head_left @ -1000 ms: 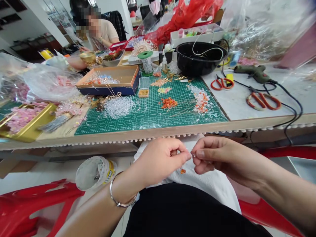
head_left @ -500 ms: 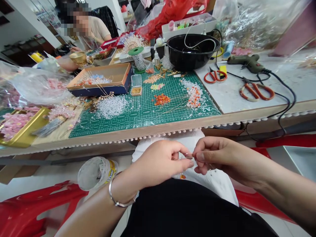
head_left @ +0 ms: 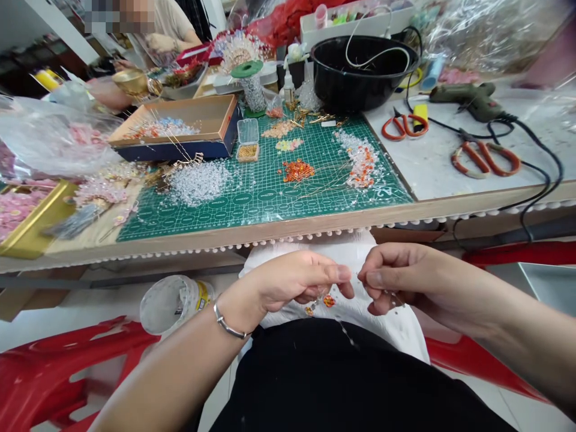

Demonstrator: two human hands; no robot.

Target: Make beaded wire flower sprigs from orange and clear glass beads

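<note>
Above my lap, my left hand [head_left: 310, 279] is closed, its thumb laid over the curled fingers. Below its fingers hang orange flower-like beads [head_left: 329, 301] and a thin strand with small clear beads [head_left: 345, 329]. Across a small gap to the right, my right hand [head_left: 400, 279] pinches thin beaded wire [head_left: 392, 296] between thumb and fingers; tiny clear beads show beneath. Whether both hands hold the same wire is hidden. A white cloth [head_left: 355, 255] lies under the hands.
On the green cutting mat [head_left: 261, 207] lie clear beads [head_left: 198, 183], orange beads [head_left: 297, 170] and a small open case [head_left: 248, 150]. Scissors [head_left: 486, 159], pliers [head_left: 404, 125], a glue gun [head_left: 468, 99] and a black bowl [head_left: 360, 78] stand near. A plastic tub [head_left: 171, 306] sits below the table edge.
My hands have moved slightly apart. The left has turned, its thumb now on top, and the orange beads and a dangling strand show more. The view has shifted a little.
</note>
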